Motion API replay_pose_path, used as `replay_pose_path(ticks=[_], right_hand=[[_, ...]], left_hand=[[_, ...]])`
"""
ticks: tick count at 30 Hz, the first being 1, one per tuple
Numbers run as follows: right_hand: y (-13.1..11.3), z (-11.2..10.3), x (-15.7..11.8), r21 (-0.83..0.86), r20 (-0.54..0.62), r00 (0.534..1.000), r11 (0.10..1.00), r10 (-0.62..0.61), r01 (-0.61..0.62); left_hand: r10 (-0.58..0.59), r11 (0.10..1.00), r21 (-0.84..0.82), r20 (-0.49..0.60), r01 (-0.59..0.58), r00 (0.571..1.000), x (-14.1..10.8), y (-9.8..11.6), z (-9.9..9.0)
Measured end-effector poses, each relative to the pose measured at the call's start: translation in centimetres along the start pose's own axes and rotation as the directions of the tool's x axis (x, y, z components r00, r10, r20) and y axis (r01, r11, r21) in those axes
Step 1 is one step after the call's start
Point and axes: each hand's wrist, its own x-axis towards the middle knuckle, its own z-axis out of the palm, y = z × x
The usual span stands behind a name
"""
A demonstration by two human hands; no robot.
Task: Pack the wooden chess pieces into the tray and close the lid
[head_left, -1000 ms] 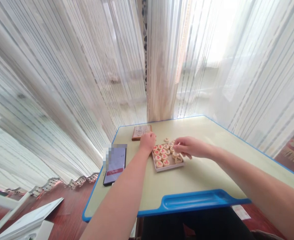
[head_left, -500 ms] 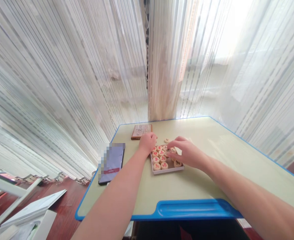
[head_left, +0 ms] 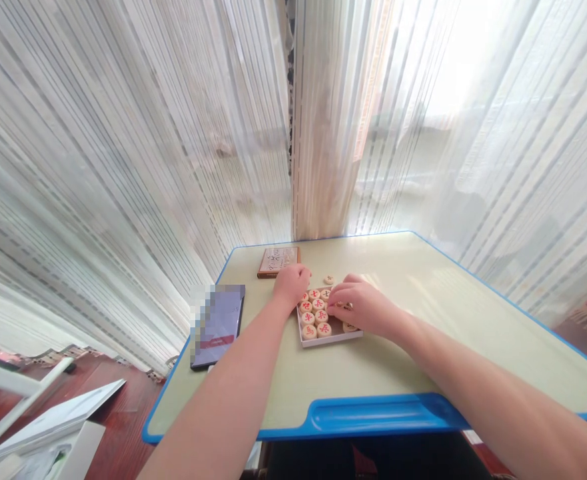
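A shallow white-rimmed box (head_left: 332,341) sits on the table, with round Chinese chess pieces (head_left: 322,317) lying in it, their red characters facing up. My left hand (head_left: 292,287) is closed in a loose fist at the box's far left corner; anything inside it is hidden. Over the right side of the box, my right hand (head_left: 366,303) has thumb and fingers drawn together on a chess piece, mostly covered by the fingers. Another piece shows below that hand. One loose chess piece (head_left: 328,279) lies on the table just beyond the box.
A printed box lid (head_left: 276,261) lies behind my left hand. To the left is a tablet (head_left: 223,327) with its screen lit. The pale table (head_left: 463,300) has a blue rim and a front tray recess (head_left: 378,415). Striped sheer curtains (head_left: 173,133) hang behind it.
My right hand's fingers have come closer together and moved lower over the pieces in the box. My left hand stays in a fist at the corner. The view has shifted slightly.
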Motion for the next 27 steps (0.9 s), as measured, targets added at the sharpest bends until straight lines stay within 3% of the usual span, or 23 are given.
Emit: replay_pose_path(ticks=[4,18,27], right_hand=[[-0.1,-0.3,-0.1,-0.019,0.027,0.999,1.000,-0.021,0.021],[0.2,0.8,0.2,-0.090,-0.051,0.998,0.995,0.048,-0.053],[0.4,0.2,0.0,-0.119,-0.096,0.991,0.988,0.092,-0.103]], left_hand=[[0.001,1.000,0.014,0.008,-0.001,1.000,0.0,0.0,0.0],[0.013,0.999,0.052,0.006,-0.014,1.000,-0.1,0.0,0.0],[-0.021,0.999,-0.042,-0.005,0.021,1.000,-0.1,0.1,-0.1]])
